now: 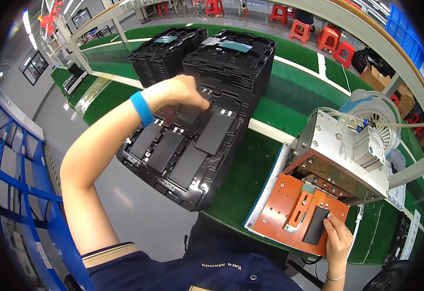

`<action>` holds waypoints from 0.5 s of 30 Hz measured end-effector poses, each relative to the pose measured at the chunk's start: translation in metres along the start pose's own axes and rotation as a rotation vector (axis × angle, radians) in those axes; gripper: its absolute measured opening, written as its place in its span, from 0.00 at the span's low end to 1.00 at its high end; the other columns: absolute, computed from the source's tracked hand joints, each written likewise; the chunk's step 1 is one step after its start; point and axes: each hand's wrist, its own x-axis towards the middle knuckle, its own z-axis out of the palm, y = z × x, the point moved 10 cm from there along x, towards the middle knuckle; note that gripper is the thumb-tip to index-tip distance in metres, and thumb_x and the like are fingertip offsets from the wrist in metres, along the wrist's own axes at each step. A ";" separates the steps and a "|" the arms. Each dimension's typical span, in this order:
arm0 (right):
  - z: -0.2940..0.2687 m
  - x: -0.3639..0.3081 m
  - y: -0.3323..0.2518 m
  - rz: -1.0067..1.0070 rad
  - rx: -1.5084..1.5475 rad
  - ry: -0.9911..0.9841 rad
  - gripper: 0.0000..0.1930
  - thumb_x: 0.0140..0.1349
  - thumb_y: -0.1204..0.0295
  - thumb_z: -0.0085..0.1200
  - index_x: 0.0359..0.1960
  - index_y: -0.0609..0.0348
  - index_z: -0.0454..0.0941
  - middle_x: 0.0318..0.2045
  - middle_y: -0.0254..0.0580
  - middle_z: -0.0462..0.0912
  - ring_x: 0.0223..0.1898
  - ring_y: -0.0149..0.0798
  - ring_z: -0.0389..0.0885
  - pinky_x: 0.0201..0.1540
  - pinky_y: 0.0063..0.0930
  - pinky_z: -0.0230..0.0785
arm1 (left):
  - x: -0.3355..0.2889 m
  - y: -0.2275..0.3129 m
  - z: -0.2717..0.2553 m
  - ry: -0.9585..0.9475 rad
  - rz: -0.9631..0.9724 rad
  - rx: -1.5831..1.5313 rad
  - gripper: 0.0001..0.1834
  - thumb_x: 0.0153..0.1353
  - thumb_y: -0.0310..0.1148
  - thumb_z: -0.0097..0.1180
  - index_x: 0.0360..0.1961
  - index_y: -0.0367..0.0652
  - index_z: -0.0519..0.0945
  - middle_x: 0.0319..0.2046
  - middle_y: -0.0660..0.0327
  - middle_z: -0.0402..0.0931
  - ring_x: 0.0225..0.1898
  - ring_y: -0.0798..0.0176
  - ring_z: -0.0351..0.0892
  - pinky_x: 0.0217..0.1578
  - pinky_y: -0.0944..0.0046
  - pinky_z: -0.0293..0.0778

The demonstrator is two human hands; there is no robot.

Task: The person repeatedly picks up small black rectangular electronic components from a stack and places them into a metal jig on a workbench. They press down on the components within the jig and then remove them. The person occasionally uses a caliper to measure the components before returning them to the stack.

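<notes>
The left hand (pixel 187 93) bends over the tray (pixel 198 200); I cannot tell whether it grips anything. Rightward, a black slab (pixel 315 227) lies on the orange plate (pixel 271 213). The right hand (pixel 339 236), fingers curled, touches the slab's right edge, grip unclear; light, level pressure should seat it squarely.

Red stools (pixel 300 31) at back, blue rack (pixel 23 186) left, cardboard box (pixel 376 77) right.
</notes>
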 end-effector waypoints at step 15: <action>-0.007 -0.012 0.006 0.052 -0.006 0.065 0.13 0.50 0.86 0.57 0.38 0.63 0.82 0.39 0.46 0.85 0.37 0.46 0.84 0.38 0.33 0.75 | -0.027 -0.025 0.014 -0.255 0.122 -0.817 0.27 0.58 0.29 0.64 0.59 0.39 0.74 0.40 0.67 0.82 0.35 0.77 0.81 0.29 0.76 0.80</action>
